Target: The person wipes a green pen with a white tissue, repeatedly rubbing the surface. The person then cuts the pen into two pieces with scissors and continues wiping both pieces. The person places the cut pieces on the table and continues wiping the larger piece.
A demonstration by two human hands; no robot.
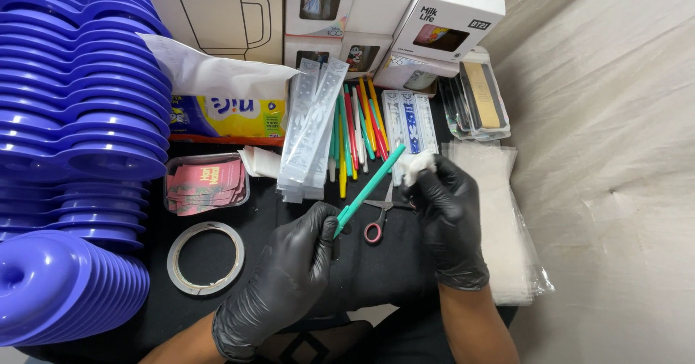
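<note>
My black-gloved left hand [289, 277] grips a teal stick [369, 185]; purple discs [79, 118] at nine o'clock, red-handled scissors [376, 223] at centre.

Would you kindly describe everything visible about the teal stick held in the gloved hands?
The teal stick is a slim, straight, plastic-looking rod of even colour. It slants from lower left to upper right above the dark table. The black-gloved left hand grips its lower end; the right hand presses a white cloth against its upper tip. Scissors lie beneath it.
</note>
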